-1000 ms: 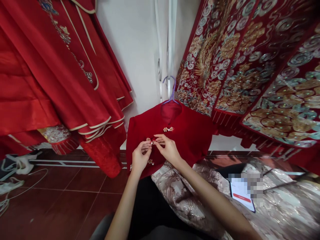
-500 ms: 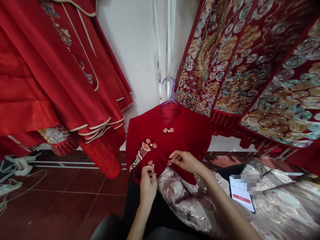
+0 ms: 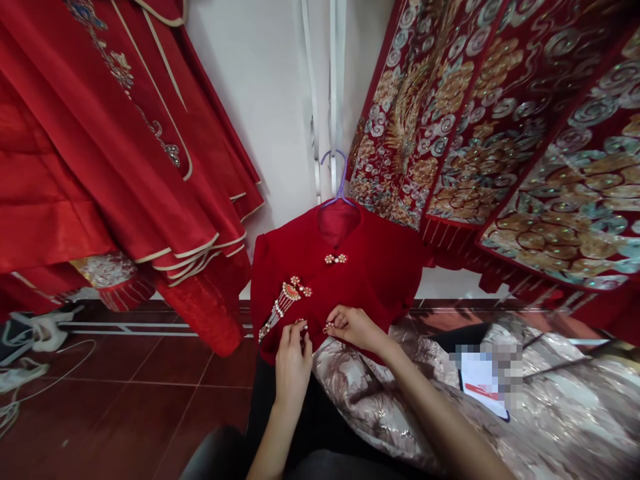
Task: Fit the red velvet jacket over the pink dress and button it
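A dark red jacket on a purple hanger lies in front of me, its lower part over my lap. Below its collar sits a fastened beaded flower clasp. A beaded tassel brooch hangs on its left side. My left hand pinches the jacket's lower left edge at a flower clasp half, which its fingers mostly cover. In my right hand, finger and thumb are closed on the other beaded clasp half. A small gap separates the two halves.
Red gowns hang at the left and embroidered red garments at the right. Silvery brocade fabric covers my lap's right side, with a phone on it. White shoes and a cable lie on the tiled floor.
My right hand has moved left with its clasp half, bringing the jacket's front edge closer to my left hand. The left hand has shifted slightly up.
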`<state>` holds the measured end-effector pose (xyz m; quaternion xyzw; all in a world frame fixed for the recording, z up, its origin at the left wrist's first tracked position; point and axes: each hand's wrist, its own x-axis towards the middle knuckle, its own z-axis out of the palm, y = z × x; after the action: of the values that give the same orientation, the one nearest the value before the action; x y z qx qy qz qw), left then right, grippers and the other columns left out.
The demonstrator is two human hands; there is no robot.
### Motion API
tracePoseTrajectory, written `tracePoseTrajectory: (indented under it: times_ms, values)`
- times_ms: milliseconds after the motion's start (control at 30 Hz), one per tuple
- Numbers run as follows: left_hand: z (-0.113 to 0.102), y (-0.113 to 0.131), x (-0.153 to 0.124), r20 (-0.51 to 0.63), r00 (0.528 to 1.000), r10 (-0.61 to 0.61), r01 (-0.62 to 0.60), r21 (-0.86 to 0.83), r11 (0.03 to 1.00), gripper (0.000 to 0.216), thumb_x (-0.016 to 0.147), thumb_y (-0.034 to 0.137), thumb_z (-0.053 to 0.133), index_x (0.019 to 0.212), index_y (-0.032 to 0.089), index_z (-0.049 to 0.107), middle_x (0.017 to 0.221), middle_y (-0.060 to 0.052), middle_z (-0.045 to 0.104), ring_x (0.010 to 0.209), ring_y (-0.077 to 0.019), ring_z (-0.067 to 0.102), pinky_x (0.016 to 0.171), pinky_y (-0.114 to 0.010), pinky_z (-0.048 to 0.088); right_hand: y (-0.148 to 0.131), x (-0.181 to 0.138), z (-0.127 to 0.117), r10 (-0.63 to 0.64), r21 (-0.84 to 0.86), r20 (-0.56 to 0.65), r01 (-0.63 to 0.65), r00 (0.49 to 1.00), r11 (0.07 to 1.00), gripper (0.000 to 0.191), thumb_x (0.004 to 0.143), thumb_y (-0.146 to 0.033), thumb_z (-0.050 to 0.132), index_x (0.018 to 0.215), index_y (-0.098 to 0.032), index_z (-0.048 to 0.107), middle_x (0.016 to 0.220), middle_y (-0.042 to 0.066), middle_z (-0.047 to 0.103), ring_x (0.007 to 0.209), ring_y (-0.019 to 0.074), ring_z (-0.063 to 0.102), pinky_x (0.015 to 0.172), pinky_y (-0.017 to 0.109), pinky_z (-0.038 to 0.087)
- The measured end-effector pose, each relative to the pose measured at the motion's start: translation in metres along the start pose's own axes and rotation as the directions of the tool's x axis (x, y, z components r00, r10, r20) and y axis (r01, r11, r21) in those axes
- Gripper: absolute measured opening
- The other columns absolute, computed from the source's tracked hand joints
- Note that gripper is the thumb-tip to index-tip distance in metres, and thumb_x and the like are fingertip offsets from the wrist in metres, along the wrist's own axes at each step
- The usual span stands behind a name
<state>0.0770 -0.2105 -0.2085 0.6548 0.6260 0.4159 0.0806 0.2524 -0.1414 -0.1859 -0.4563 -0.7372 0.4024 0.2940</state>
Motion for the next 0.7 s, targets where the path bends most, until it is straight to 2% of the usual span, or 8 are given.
tracePoseTrajectory:
  times_ms: [167,267,367,467,533,633,700]
  values:
    - [-0.004,-0.016,0.014,0.031,0.992,0.126,-0.128,0.090,0.988,0.025,0.092,0.025,0.045,0.107,0.021,0.064,0.098,-0.008,0.062,0.091,-0.0218,0.063,0.083,-0.037,0.053,-0.002,0.001,0.001,0.071,0.026,-0.012,-0.071,0.997,0.997,0.016,0.069,-0.024,0.072,0.082,-0.015,0.068,0.073,0.005,0.072,0.069,0.0162,0.067,0.067,0.026,0.053]
    - [-0.006,-0.024,0.018,0.020,0.981,0.192,-0.193,0.028,0.981,0.024,0.091,0.027,0.048,0.105,0.025,0.067,0.095,-0.007,0.063,0.092,-0.0209,0.063,0.087,-0.036,0.052,-0.003,0.000,0.000,0.069,0.043,-0.006,-0.068,0.998,0.997,0.012,0.068,-0.021,0.072,0.079,-0.016,0.070,0.071,0.004,0.072,0.069,0.0163,0.068,0.067,0.026,0.053]
    - [-0.008,-0.025,0.018,-0.002,0.980,0.201,-0.201,-0.043,0.979,0.022,0.090,0.029,0.052,0.103,0.027,0.069,0.095,-0.007,0.065,0.093,-0.0206,0.063,0.090,-0.036,0.051,-0.003,-0.002,-0.001,0.046,0.064,0.008,-0.047,0.999,0.997,0.011,0.068,-0.020,0.071,0.077,-0.016,0.070,0.071,0.004,0.073,0.068,0.0160,0.068,0.066,0.025,0.053]
    - [-0.009,-0.021,0.014,-0.017,0.991,0.136,-0.137,-0.121,0.983,0.020,0.088,0.030,0.054,0.101,0.025,0.069,0.097,-0.006,0.067,0.094,-0.0202,0.064,0.091,-0.036,0.051,-0.004,-0.003,-0.003,0.007,0.114,0.044,-0.012,0.999,0.993,0.013,0.068,-0.023,0.072,0.079,-0.016,0.070,0.071,0.004,0.073,0.069,0.0158,0.068,0.067,0.026,0.053]
    - [-0.007,-0.017,0.012,-0.029,0.999,0.038,-0.043,-0.214,0.976,0.020,0.087,0.032,0.056,0.099,0.023,0.069,0.097,-0.006,0.069,0.090,-0.0190,0.066,0.086,-0.034,0.054,-0.008,-0.003,-0.003,-0.026,0.141,0.052,0.018,0.998,0.990,0.015,0.069,-0.026,0.072,0.080,-0.016,0.070,0.072,0.003,0.072,0.069,0.0155,0.068,0.068,0.026,0.053]
    - [-0.004,-0.015,0.011,-0.022,0.990,-0.141,0.123,-0.377,0.918,0.021,0.083,0.036,0.061,0.094,0.019,0.069,0.093,-0.007,0.071,0.083,-0.0181,0.069,0.076,-0.031,0.057,-0.018,-0.003,0.005,-0.038,0.157,-0.002,0.037,0.999,0.987,0.017,0.069,-0.028,0.073,0.081,-0.016,0.070,0.075,0.004,0.072,0.071,0.0156,0.067,0.069,0.026,0.054]
    - [-0.002,-0.015,0.012,-0.012,0.975,-0.221,0.191,-0.457,0.869,0.023,0.078,0.036,0.066,0.091,0.017,0.069,0.091,-0.008,0.072,0.081,-0.0188,0.069,0.074,-0.031,0.058,-0.023,-0.002,0.017,-0.031,0.185,-0.078,0.045,0.996,0.982,0.018,0.071,-0.029,0.072,0.082,-0.016,0.069,0.077,0.005,0.072,0.072,0.0159,0.067,0.069,0.026,0.054]
